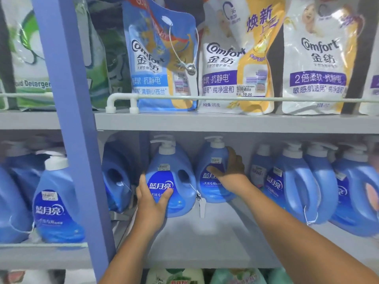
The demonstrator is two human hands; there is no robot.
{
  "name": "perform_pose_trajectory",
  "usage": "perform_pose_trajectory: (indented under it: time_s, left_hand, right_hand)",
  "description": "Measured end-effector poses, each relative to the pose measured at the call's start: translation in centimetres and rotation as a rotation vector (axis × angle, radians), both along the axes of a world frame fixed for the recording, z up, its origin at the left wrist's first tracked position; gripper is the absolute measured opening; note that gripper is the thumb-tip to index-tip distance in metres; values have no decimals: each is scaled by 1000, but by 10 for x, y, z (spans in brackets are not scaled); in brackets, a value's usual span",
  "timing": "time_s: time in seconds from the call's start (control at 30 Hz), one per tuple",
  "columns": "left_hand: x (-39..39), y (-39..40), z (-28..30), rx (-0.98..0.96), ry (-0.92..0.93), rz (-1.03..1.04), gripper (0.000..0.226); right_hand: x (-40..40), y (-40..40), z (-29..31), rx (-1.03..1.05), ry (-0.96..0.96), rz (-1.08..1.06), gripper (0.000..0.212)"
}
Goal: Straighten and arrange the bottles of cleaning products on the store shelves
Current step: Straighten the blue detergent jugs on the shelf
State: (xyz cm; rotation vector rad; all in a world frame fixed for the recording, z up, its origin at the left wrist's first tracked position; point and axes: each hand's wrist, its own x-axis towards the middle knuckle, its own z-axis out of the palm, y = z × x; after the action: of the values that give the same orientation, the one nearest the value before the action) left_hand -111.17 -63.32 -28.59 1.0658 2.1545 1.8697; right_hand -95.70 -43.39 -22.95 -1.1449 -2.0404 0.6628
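Note:
Two blue pump bottles of detergent stand side by side on the middle shelf. My left hand grips the lower left side of the nearer bottle, thumb across its dark blue label. My right hand holds the right side of the second bottle, which sits further back, with the thumb on its label. Both bottles stand upright with white pump tops. A white tag hangs between them.
More blue bottles crowd the shelf to the right, and another stands left by the blue upright post. Soft refill pouches lean behind a white rail on the shelf above. Bare grey shelf lies in front.

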Motion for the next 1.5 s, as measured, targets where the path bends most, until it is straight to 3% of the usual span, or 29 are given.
perform_pose_trajectory:
  time_s: [0.1,0.17,0.23,0.27,0.33,0.4,0.47,0.57,0.67,0.77,0.8,0.87,0.93,1.07,1.23,1.33,1.4,1.5]
  left_hand:
    - [0,0,-2,-7,-13,-21,93]
    - [0,1,-4,-12,-21,-24,92]
    - [2,0,-3,-30,-50,-17,92]
    - [5,-3,-2,-33,-32,17,91]
    - [24,-8,4,43,105,170,79]
    - [64,-7,9,245,221,256,55]
    - [116,7,11,322,192,112,39]
    - [173,42,5,284,136,-96,36]
    - [193,67,11,174,74,-253,49]
    - [199,87,19,-10,118,-365,91]
    - [202,92,21,-53,128,-371,104]
    - [208,98,21,-72,125,-343,119]
    - [218,98,18,-25,126,-266,114]
    - [230,93,11,66,137,-119,85]
    - [230,85,12,108,137,-109,77]
    - [224,80,13,100,136,-119,79]
    - [216,73,12,87,139,-110,81]
    - [198,56,5,92,142,-80,82]
  right_hand:
    - [14,-13,6,38,-67,-3,79]
    - [46,-28,14,255,69,-33,54]
    - [102,-44,21,447,285,-219,24]
    - [132,-51,23,493,327,-326,21]
    - [176,-42,20,373,283,-399,36]
    - [191,-26,16,180,144,-359,55]
    - [190,-15,9,197,47,-333,65]
    - [188,-10,7,210,157,-277,55]
    - [196,-6,0,224,151,-158,24]
    - [213,-8,3,54,207,103,23]
    - [223,-7,6,83,218,116,20]
    - [243,-2,14,256,343,-4,9]
    - [261,6,22,366,423,-193,6]
    - [251,14,9,237,115,-201,40]
    - [231,12,14,273,-225,-314,58]
    - [226,5,20,207,-272,-265,58]
    - [233,1,26,139,-188,-134,48]
    - [275,2,37,180,234,-4,12]
